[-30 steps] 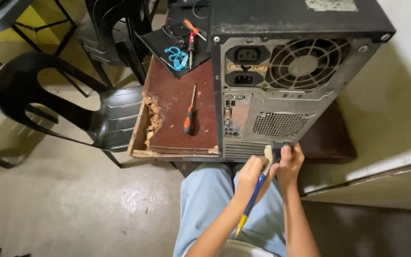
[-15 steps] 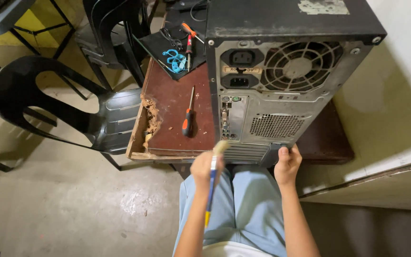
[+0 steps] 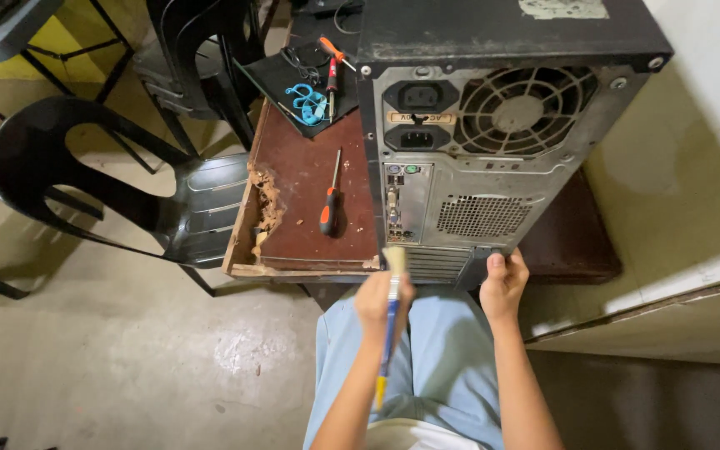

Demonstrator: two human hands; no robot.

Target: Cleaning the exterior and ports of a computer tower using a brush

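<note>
Since a second ago, our left hand [image 3: 383, 302] has carried the paintbrush [image 3: 391, 310] left, away from our right hand [image 3: 503, 286], so the bristles now sit at the lower left corner of the computer tower [image 3: 493, 142]. That tower stands on a worn brown bench [image 3: 306, 200], beside an orange-handled screwdriver [image 3: 329, 208]; black plastic chairs [image 3: 85, 192] wait on the concrete floor. Our left hand is clenched around the brush handle. Our right hand grips the tower's bottom edge.

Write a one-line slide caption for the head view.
Left hand holds a paintbrush at a computer tower's rear while the right hand grips its lower edge.
</note>
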